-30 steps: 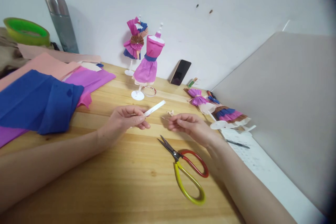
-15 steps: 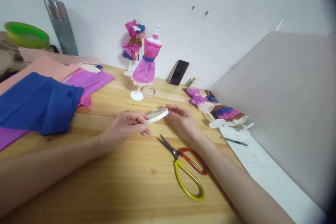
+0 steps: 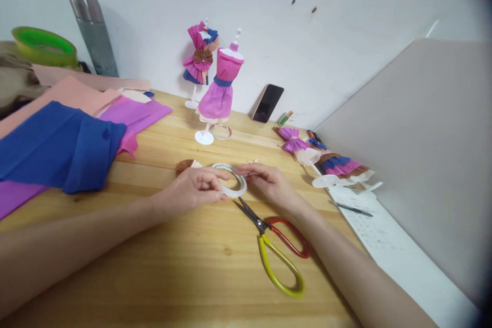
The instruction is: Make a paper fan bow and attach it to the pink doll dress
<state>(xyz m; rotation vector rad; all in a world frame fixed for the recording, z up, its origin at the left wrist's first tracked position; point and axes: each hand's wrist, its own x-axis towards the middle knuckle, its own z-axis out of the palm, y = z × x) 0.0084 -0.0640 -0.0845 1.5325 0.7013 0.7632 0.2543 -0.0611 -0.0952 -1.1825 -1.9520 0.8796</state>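
My left hand pinches the left side of a narrow white roll of tape, its ring facing me above the table. At the roll's right rim, the bent fingers of my right hand are closed against it; the thumb is largely hidden. Just below the roll lie scissors with one red and one yellow handle, blades slightly apart. Behind my left hand a brown pleated paper piece shows in part. Farther back stands a small dress form in a pink and purple paper dress.
Blue paper and other coloured sheets cover the left side. A second dressed form, a phone and a bottle stand by the wall. Rightward lie another dressed form, a pen and a written sheet.
The roll of tape has turned from nearly edge-on to showing its open ring. Both hands have shifted slightly, and the brown pleated piece has come into sight behind my left hand.
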